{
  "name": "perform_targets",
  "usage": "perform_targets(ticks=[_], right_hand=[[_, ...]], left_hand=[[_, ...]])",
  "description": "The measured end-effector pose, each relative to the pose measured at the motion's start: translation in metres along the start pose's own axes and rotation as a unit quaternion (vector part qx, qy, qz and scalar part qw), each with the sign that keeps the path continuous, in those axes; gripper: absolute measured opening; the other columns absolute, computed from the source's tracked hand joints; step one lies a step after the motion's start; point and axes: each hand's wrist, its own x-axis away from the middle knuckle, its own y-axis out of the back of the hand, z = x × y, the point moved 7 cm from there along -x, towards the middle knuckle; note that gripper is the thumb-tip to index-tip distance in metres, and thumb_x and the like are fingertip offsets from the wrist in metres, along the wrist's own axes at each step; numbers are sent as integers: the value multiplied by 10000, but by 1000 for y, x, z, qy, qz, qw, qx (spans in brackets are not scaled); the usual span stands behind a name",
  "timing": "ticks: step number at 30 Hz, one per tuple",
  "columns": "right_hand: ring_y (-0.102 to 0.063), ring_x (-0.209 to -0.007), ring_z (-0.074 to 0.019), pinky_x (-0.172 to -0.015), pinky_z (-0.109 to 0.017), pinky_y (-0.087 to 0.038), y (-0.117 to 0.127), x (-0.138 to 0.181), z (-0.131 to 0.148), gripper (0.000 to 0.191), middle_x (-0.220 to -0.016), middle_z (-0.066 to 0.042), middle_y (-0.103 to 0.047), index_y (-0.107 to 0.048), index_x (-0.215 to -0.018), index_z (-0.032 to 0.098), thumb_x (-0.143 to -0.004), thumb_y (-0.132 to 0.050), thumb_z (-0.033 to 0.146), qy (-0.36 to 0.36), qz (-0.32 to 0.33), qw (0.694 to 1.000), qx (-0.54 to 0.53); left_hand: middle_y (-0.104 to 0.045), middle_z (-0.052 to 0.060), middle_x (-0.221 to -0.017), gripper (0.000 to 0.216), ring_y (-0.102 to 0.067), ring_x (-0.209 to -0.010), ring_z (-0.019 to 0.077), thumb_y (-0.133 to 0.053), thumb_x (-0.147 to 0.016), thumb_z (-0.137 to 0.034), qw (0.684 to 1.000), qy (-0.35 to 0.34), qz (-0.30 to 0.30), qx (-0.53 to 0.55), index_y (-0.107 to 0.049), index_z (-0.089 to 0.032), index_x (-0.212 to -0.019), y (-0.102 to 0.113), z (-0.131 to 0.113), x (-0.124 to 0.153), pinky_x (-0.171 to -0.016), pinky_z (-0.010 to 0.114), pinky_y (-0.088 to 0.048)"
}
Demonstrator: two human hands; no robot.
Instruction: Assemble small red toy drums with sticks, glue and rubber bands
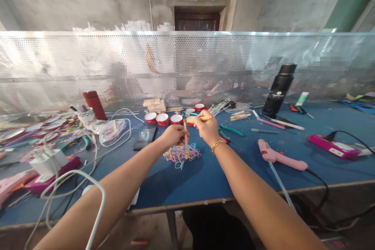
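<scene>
My left hand (173, 134) is closed round a thin wooden stick (185, 131) that it holds upright, just above a heap of small coloured rubber bands (181, 154) on the blue table (205, 175). My right hand (206, 127), with a gold bracelet on its wrist, pinches a yellow stick (205, 118) that lies level and crosses the top of the wooden stick. Behind both hands stand several small red and white drums (162, 118) in a row.
A pink glue gun (279, 158) with its cable lies to the right, a black flask (279, 89) and a magenta device (332, 146) further right. To the left are a black phone (145, 137), a red flask (94, 104), white cables and cluttered craft parts. A perforated metal screen (187, 66) backs the table.
</scene>
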Motion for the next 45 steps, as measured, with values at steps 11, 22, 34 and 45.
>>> perform_targets(ticks=[11,22,34,45], right_hand=[[-546,-516,-144,-562,-262,-426,0,0,-1,168,-536,40,-586,-497,-623,235,-761,-584,277,-3,3,1000,0],[-538,-496,-144,-543,-265,-425,0,0,1,167,-520,42,-581,-495,-623,237,-760,-580,281,-9,4,1000,-1],[-533,-494,-137,-541,-255,-427,0,0,1,152,-520,44,-580,-490,-629,237,-751,-571,278,-16,-2,1000,-4],[-535,-498,-138,-546,-256,-422,1,0,2,168,-522,42,-581,-480,-623,237,-757,-573,279,-12,-7,1000,-2]], left_hand=[[-639,26,-603,159,-560,-484,93,-570,-860,-150,1000,1,2,1,-619,-127,-711,-1,2,-2,-482,211,-438],[-637,25,-604,131,-560,-486,95,-611,-840,-174,1000,1,2,7,-625,-126,-720,0,0,-1,-487,212,-432],[-641,25,-608,133,-559,-494,94,-622,-833,-186,1000,3,-2,11,-623,-128,-713,1,-1,1,-491,213,-433],[-637,27,-620,149,-558,-494,89,-567,-864,-164,1000,1,-1,11,-617,-122,-731,2,-2,0,-486,206,-434]])
